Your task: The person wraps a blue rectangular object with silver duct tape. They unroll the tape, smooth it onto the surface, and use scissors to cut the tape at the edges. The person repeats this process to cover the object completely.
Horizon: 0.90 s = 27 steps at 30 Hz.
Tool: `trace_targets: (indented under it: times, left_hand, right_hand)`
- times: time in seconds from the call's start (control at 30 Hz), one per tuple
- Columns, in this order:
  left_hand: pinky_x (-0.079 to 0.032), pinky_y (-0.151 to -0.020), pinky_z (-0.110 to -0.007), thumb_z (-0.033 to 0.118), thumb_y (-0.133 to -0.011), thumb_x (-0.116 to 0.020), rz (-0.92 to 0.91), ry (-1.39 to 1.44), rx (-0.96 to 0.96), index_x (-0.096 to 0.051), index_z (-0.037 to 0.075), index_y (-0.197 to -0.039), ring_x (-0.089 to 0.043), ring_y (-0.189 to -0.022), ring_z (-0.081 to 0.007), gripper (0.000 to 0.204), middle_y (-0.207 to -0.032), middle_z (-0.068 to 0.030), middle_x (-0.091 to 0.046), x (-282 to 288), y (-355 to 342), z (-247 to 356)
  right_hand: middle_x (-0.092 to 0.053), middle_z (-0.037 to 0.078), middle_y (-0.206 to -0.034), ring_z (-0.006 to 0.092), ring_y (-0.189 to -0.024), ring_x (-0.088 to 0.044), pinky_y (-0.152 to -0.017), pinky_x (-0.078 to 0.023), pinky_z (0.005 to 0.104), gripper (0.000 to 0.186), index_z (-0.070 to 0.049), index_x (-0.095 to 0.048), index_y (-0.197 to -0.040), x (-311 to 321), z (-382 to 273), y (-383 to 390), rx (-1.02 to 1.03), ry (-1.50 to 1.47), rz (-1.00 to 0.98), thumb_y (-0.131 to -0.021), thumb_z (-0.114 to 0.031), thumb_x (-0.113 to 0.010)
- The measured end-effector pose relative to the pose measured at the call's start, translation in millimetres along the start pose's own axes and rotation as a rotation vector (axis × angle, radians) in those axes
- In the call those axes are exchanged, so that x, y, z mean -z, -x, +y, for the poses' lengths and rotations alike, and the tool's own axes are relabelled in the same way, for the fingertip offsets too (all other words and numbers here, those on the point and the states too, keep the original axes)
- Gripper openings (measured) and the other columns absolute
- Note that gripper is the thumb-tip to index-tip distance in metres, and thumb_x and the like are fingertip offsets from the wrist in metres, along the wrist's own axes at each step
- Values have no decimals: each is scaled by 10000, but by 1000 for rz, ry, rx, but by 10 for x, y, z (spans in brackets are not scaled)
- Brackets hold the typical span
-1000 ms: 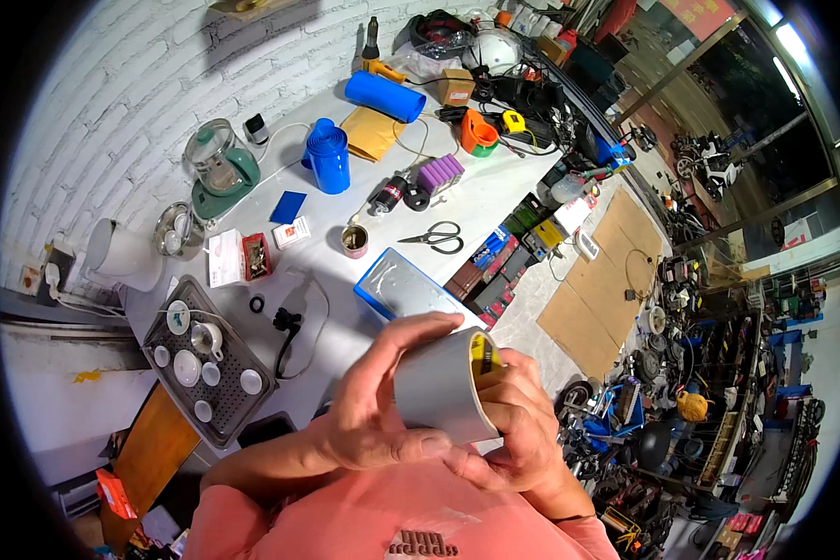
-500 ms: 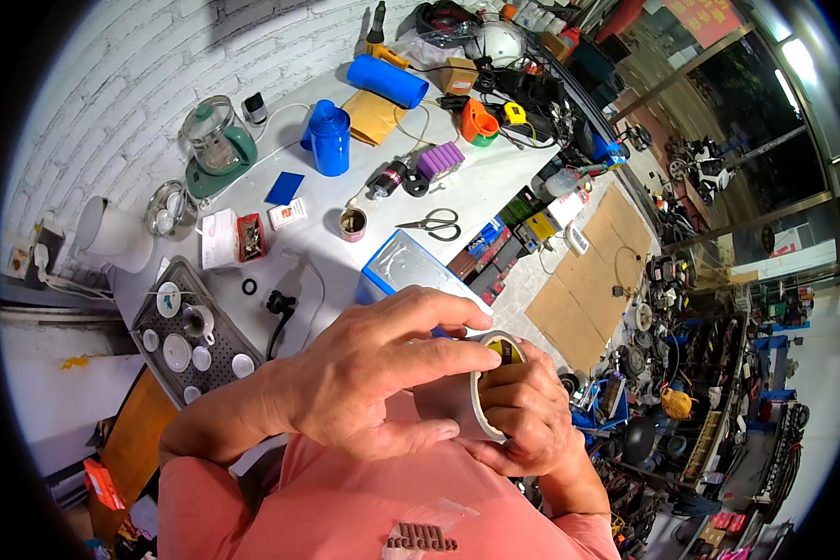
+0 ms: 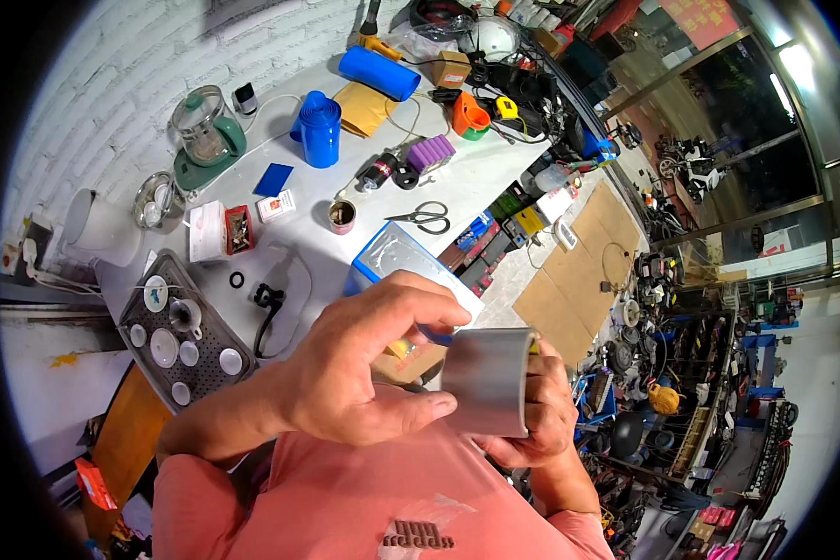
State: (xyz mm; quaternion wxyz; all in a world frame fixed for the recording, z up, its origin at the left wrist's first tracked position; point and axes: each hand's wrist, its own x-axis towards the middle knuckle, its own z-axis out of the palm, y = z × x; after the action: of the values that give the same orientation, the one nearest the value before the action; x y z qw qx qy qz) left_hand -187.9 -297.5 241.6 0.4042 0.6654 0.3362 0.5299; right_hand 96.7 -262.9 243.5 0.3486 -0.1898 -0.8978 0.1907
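A wide roll of grey tape (image 3: 485, 383) is held in front of my chest. My right hand (image 3: 546, 415) grips it from the right side, with fingers tucked into its core and the thumb under its lower edge. My left hand (image 3: 350, 364) is at the roll's left side, fingers curved and spread apart from the thumb. Its thumb tip appears to touch the roll's edge; the index fingertip sits just above the roll. Beyond the hands lies a blue-edged box with a white top (image 3: 406, 257), partly covered by my left hand. Black-handled scissors (image 3: 425, 218) rest past it.
On the white table are blue rolled sheeting (image 3: 320, 135), a small open can (image 3: 342, 217), a purple battery pack (image 3: 431, 154), a grey tray (image 3: 201, 383) with small white cups, and a glass kettle (image 3: 205, 131). Flattened cardboard (image 3: 569, 271) and cluttered shelves are at right.
The tape roll has turned, so its outer face shows rather than its open core. My left fingers have drawn back from the core's rim to the roll's left side.
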Motion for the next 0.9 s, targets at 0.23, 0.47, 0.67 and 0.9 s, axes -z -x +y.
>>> trace_targets:
  times: [0.23, 0.47, 0.67, 0.9]
  left_hand:
    - [-623, -912, -357, 113, -898, -910, 109, 287, 293, -669, -31, -1387, -746, -1051, -199, 564, -1220, -133, -736, -348, 184, -73]
    - [-643, -876, -339, 60, -934, -866, 171, 221, 261, -679, -46, -1371, -765, -1004, -197, 487, -1145, -142, -745, -533, 155, -54]
    - [-657, -807, -329, 10, -931, -847, 233, 151, 237, -699, -47, -1333, -789, -958, -208, 432, -1142, -148, -753, -557, 150, -30]
    - [-611, -797, -271, -22, -953, -817, 265, 161, 236, -723, -30, -1235, -741, -914, -124, 297, -1176, -122, -730, -580, 160, -80]
  right_hand:
    - [-791, 50, -1167, 333, -1148, -749, -1167, -460, 616, 420, -202, -837, -1160, -168, 79, 228, -8, 407, 135, -755, -176, -946]
    - [-801, 14, -1192, 258, -1078, -713, -1127, -448, 570, 374, -283, -846, -1111, -216, 172, 223, 13, 526, 99, -755, -174, -882]
    - [-795, 3, -1144, 237, -1048, -695, -1115, -443, 558, 329, -269, -843, -1075, -224, 183, 215, 26, 553, 106, -759, -183, -876]
    - [-781, 40, -1174, 328, -1125, -700, -1096, -443, 609, 404, -221, -809, -1099, -216, 183, 279, 35, 512, 69, -719, -133, -915]
